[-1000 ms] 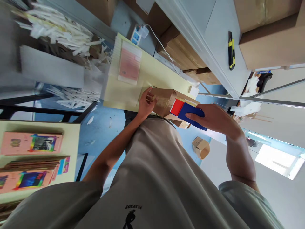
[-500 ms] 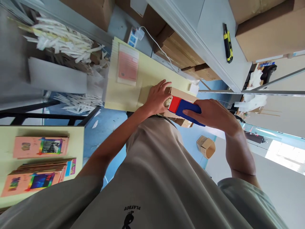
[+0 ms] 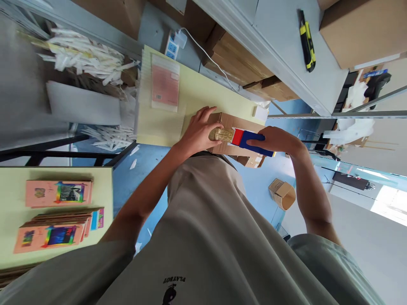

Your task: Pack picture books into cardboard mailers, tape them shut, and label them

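The right hand (image 3: pixel 280 140) has its grip closed around a red-and-blue tape dispenser (image 3: pixel 249 140), fingers wrapped along the blue handle, with the red front end pressed onto the top of a cardboard box (image 3: pixel 233 127). A strip of glossy brown tape (image 3: pixel 221 134) runs from the dispenser's nose toward the left hand (image 3: pixel 199 132). That hand holds nothing; it lies flat and spread on the box's near end, fingers over the top edge, pinning the box and the start of the tape down. The box sits on the pale yellow counter (image 3: pixel 203 95), at its near edge, just in front of the person's body.

Judging by this, the step in hand is sealing the box's top seam, with the tape partly laid. The next move would call for a steady pull of the dispenser along the seam while the left hand keeps the box from sliding, then a clean cut at the far end.

On readable writing: the person's grey shirt (image 3: pixel 210 237) carries a small black logo with the word "PLAYBOY", seen upside down. A pink printed sheet (image 3: pixel 164 82) lies farther along the counter, its print too small to read. A yellow-and-black utility knife (image 3: pixel 306 40) rests on the grey shelf (image 3: pixel 280 46) above, and pink picture cards (image 3: pixel 59 192) lie on a second counter (image 3: pixel 101 203) at the left.
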The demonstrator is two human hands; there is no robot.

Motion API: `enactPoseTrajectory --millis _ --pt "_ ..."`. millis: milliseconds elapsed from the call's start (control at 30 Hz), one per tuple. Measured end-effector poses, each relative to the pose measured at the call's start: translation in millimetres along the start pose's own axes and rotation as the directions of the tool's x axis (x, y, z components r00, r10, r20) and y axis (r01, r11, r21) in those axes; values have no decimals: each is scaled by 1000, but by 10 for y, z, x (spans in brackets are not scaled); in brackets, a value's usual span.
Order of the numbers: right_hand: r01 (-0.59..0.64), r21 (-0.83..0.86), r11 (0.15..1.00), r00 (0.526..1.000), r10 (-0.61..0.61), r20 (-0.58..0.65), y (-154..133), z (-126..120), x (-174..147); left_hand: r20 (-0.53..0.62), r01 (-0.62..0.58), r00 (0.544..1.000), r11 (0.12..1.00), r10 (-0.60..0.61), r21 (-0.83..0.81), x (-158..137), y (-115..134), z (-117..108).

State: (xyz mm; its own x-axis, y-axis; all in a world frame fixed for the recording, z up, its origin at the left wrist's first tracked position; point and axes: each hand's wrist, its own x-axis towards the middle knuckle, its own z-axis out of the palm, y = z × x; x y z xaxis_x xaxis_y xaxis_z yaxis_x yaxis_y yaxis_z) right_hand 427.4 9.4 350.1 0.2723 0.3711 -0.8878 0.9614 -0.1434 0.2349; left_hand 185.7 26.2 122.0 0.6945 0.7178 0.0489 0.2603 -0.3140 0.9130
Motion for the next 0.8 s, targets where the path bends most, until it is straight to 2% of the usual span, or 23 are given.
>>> enactPoseTrajectory --millis 133,267,333,433,567,633,800 --pt "55 -34 998 998 -55 -8 70 148 286 -19 45 999 999 -46 -30 -91 6 83" --pt "106 -10 994 994 -106 -29 118 227 350 -138 173 973 981 -183 -83 -250 149 261" --pt "137 -18 990 990 -138 -41 117 245 332 -189 285 935 953 -301 -106 -302 281 372" --pt "184 -23 983 981 -185 -66 89 286 320 -254 468 843 880 -473 -87 -293 460 542" --pt "254 15 967 961 -250 -121 84 409 394 -365 635 716 773 -595 -14 -214 516 725" --pt "296 40 954 947 -288 -140 116 480 451 -385 657 680 752 -624 -60 -211 504 788" --pt "380 89 921 915 -360 -185 213 550 487 -437 626 622 747 -650 -221 -273 564 898"
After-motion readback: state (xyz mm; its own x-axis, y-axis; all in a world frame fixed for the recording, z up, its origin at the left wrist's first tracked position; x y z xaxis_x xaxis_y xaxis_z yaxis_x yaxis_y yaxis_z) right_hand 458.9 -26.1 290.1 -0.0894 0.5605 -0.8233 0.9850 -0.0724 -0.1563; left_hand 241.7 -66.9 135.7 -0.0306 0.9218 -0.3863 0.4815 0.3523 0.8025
